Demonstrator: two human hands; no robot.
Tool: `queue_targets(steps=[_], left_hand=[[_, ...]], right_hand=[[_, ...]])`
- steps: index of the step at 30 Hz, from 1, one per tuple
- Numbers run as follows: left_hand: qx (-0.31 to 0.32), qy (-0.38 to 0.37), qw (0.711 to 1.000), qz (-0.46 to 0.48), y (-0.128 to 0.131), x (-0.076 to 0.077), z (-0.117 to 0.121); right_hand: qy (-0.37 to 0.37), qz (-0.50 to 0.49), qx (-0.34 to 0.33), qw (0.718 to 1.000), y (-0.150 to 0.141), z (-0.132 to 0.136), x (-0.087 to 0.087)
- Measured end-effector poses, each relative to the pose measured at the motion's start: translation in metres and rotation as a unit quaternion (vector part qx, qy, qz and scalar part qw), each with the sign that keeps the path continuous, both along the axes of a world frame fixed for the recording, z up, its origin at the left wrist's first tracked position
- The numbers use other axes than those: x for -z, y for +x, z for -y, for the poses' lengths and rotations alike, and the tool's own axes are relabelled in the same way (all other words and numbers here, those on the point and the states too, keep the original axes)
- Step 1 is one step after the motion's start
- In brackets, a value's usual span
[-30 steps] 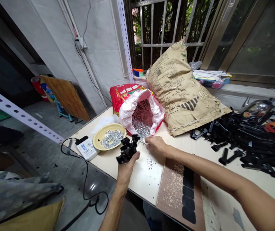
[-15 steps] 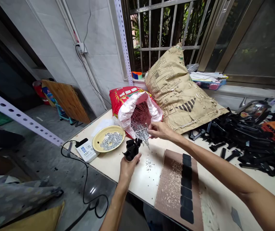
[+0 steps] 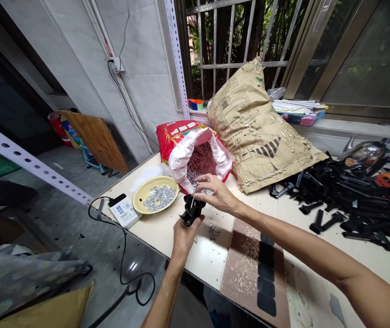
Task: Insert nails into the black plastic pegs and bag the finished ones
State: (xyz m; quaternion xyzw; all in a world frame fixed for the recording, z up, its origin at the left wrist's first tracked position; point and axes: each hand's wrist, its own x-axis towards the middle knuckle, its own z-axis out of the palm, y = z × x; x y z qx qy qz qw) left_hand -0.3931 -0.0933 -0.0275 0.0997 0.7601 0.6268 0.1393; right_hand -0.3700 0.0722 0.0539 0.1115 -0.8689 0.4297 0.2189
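My left hand [image 3: 184,237] is closed round a cluster of black plastic parts [image 3: 192,211], held upright over the table's front edge. Just above it, my right hand [image 3: 215,195] pinches a long thin silver screw [image 3: 193,198] between thumb and fingers. The screw points down into the top of the black parts, and a thin metal tip shows below my left hand. Behind my hands lies a red bag [image 3: 180,157] with a pink-white lining, its mouth facing me and full of long screws [image 3: 202,160]. A small heap of silver metal pieces [image 3: 212,231] lies beside my left hand.
A yellow plate [image 3: 138,195] of small silver pieces sits left, beside a white power box [image 3: 124,212] with a cable. Behind stands a brown paper sack [image 3: 249,132]. Black plastic parts [image 3: 345,200] pile up at right. A brown board [image 3: 238,273] bears black pads [image 3: 266,272].
My right hand has moved left from the screws at the bag's mouth to above the black parts, bringing a screw. The screw has turned from lying sideways to pointing down.
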Motion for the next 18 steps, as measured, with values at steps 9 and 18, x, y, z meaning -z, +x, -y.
queue_targets(steps=[9, 18], left_hand=[[-0.026, 0.003, 1.0, 0.016, -0.001, -0.004, -0.003], [-0.069, 0.114, 0.99, 0.047, 0.0, -0.022, -0.008]], right_hand=[[-0.032, 0.043, -0.058, 0.997, 0.005, -0.007, -0.004], [-0.023, 0.299, 0.183, 0.936, 0.005, -0.019, 0.066]])
